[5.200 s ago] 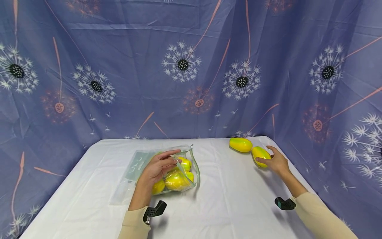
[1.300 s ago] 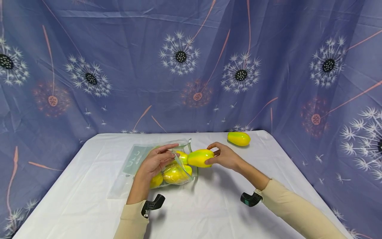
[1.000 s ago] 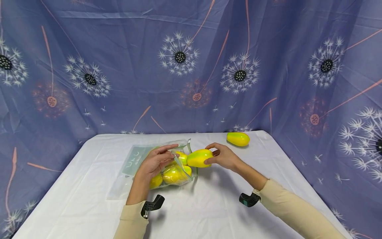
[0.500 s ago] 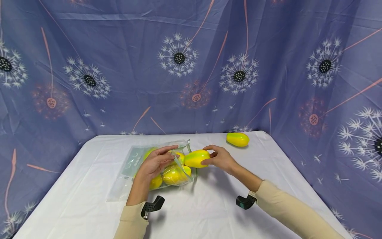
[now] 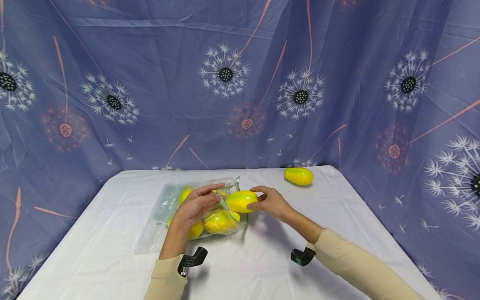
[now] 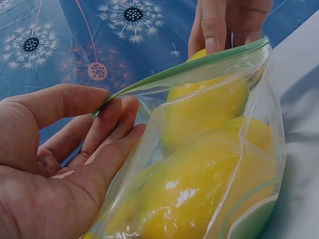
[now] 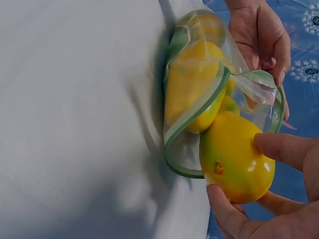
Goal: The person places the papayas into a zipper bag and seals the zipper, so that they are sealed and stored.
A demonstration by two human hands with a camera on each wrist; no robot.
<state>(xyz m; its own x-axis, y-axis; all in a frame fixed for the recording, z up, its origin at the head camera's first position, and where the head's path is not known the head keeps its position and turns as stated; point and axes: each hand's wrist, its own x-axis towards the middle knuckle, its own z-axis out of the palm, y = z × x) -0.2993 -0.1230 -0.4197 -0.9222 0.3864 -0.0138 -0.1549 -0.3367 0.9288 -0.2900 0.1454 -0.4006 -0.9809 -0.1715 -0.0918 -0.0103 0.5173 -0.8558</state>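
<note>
A clear zip bag [image 5: 159, 210] with a green-edged mouth lies on its side on the table, several yellow-green papayas [image 5: 219, 221] inside. My left hand [image 5: 195, 208] pinches the upper edge of its mouth; in the left wrist view the index finger lies along the green zip strip [image 6: 199, 62]. The mouth faces right and gapes. My right hand [image 5: 273, 204] grips another papaya [image 5: 241, 201] by its outer end, thumb and fingers on opposite sides. In the right wrist view this papaya [image 7: 237, 157] is partly within the mouth, against a papaya inside.
One more papaya [image 5: 298, 176] lies at the back right of the white-covered table [image 5: 262, 266]. A blue dandelion-print curtain [image 5: 180, 96] hangs behind the table and along its sides.
My right hand has brought one papaya from the back right to the bag and, over the last second, pushed it further left into the mouth. The left hand keeps its hold.
</note>
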